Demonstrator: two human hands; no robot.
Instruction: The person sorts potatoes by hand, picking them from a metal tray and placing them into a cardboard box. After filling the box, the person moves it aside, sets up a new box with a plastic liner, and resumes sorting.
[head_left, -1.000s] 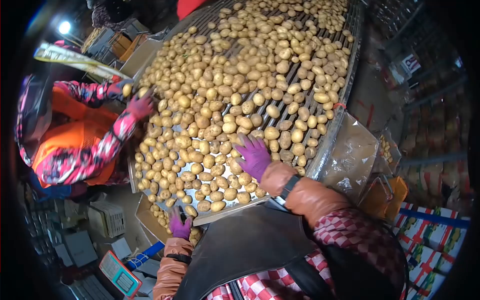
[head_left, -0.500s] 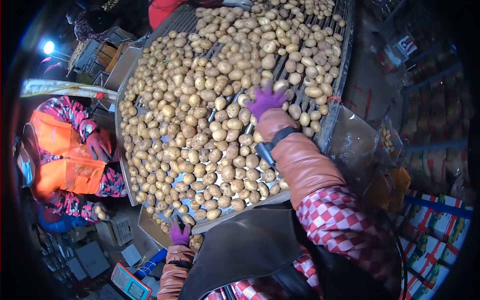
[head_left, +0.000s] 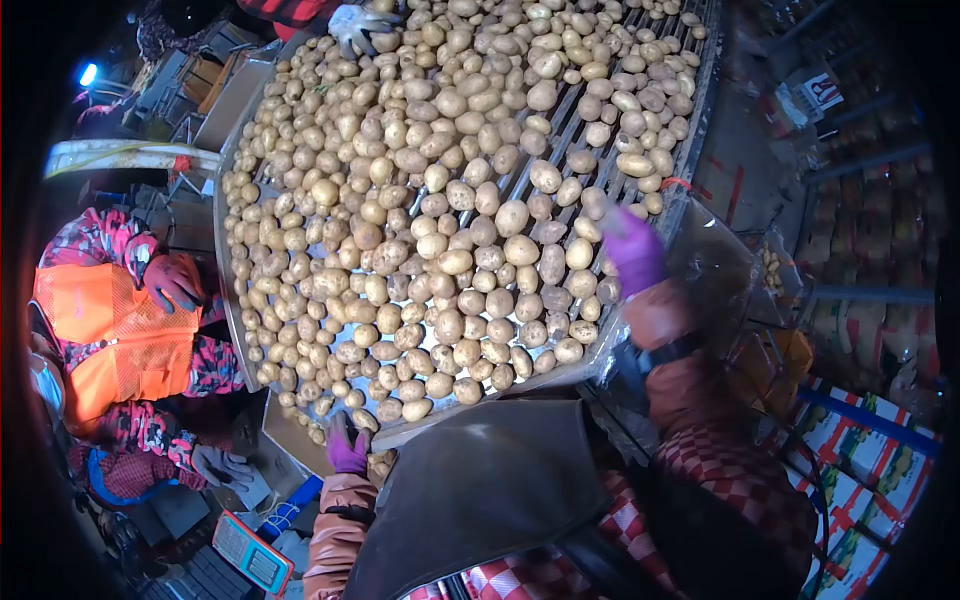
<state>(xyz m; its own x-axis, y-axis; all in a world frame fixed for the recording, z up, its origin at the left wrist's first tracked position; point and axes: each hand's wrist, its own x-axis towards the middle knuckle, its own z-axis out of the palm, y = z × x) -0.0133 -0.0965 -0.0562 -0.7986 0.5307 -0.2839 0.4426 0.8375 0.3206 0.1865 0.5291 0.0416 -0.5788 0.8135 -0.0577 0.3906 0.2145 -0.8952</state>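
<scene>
Potatoes [head_left: 455, 261] cover the slatted sorting table [head_left: 520, 185] in front of me. My right hand [head_left: 635, 250], in a purple glove, is at the table's right side, next to the potatoes by the rim. Motion smears its fingers, and a blurred pale shape shows at their tips; I cannot tell whether they grip a potato. My left hand [head_left: 347, 450], also purple-gloved, is at the near left corner with fingers apart, beside a few potatoes and above a cardboard box [head_left: 298, 438].
Left of the table stands a person in an orange vest [head_left: 115, 320]. A co-worker's grey-gloved hand [head_left: 360, 27] rests by the potatoes at the far side. A digital scale [head_left: 252, 552] is at lower left. Printed cartons [head_left: 870, 480] are stacked at right.
My right hand has swung right and nearer from mid-table to the right rim. My left hand stays at the corner. The far co-worker's gloved hand has come further left into view.
</scene>
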